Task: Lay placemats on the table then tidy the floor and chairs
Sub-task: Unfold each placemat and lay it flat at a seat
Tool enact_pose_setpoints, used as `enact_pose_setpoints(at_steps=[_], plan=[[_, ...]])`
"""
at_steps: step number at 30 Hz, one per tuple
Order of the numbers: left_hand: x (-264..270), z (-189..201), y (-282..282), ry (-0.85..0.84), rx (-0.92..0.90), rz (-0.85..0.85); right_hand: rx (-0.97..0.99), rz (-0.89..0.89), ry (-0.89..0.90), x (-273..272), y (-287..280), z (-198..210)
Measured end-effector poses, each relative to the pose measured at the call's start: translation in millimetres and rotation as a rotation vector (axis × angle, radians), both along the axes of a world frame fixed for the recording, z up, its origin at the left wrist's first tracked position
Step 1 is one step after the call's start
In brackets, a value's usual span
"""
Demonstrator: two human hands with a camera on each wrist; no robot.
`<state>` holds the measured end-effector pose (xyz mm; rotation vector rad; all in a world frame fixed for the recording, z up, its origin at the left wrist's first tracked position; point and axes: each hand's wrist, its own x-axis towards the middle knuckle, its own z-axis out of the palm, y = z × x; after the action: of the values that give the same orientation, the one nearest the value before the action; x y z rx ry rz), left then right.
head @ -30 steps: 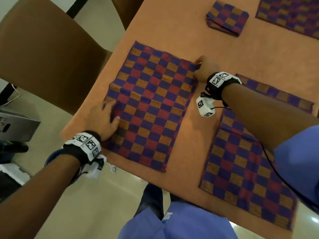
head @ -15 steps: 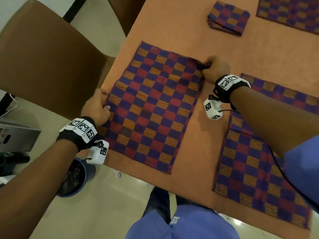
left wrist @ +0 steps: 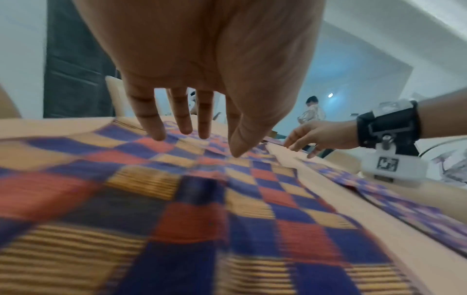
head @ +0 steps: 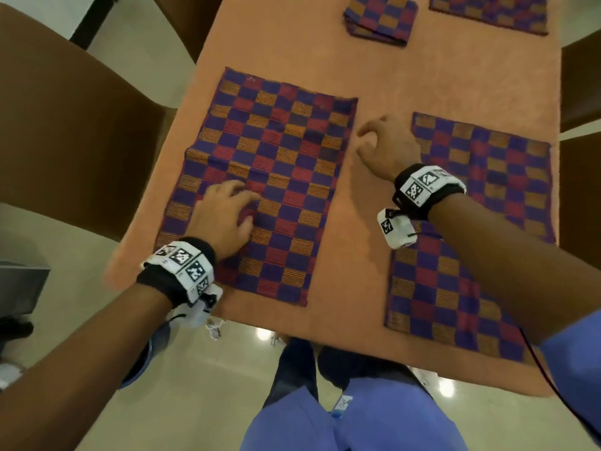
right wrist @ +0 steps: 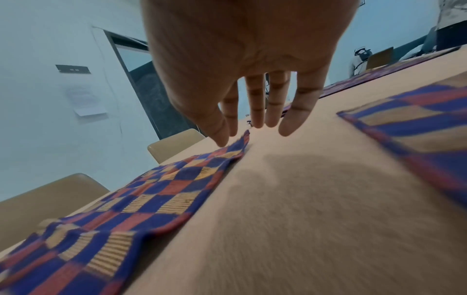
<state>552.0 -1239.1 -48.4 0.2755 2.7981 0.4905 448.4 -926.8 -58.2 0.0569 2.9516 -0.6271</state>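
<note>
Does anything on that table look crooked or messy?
The placemat under the left hand lies skewed to the table edge, with a crease across it. Another mat is still folded.

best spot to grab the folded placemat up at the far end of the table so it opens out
Take the folded placemat by its near edge, where the stacked layers show as loose edges facing the person. Come from the near side with the right hand, which is free and closer, and pinch only the top layer; a guess from how the layers lie.
</note>
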Motion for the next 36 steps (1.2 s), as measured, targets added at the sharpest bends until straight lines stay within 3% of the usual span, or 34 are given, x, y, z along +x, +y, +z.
enact_pose_setpoints(at_steps=[5, 11, 14, 17, 20, 23, 26, 30, 33, 36], plan=[[32, 6, 105, -0.038, 0.150, -0.115, 0.000, -0.014, 0.017, 99, 59, 7], [88, -3, 232, -0.091, 0.230, -0.355, 0.171, -0.067, 0.001, 226, 170, -3], [116, -5, 289, -0.100, 0.159, -0.435, 0.189, -0.050, -0.083, 276, 225, -9], [139, -11, 339, -0.089, -0.048, -0.451, 0.065, 0.080, -0.146, 315, 278, -16], [153, -16, 374, -0.122, -0.171, -0.377, -0.100, 0.127, -0.131, 333, 318, -15], [160, -11, 413, -0.118, -0.177, -0.302, -0.194, 0.146, -0.075, 344, 363, -4], [167, 4, 473, -0.117, -0.140, -0.295, -0.153, 0.118, -0.037, 342, 424, 20], [169, 21, 578, -0.118, -0.047, -0.350, -0.047, 0.036, 0.151, 321, 520, 50], [159, 28, 640, -0.107, 0.038, -0.360, -0.068, -0.062, 0.253, 297, 570, 57], [138, 30, 712, -0.130, 0.146, -0.285, -0.119, -0.170, 0.223, 265, 630, 46]])
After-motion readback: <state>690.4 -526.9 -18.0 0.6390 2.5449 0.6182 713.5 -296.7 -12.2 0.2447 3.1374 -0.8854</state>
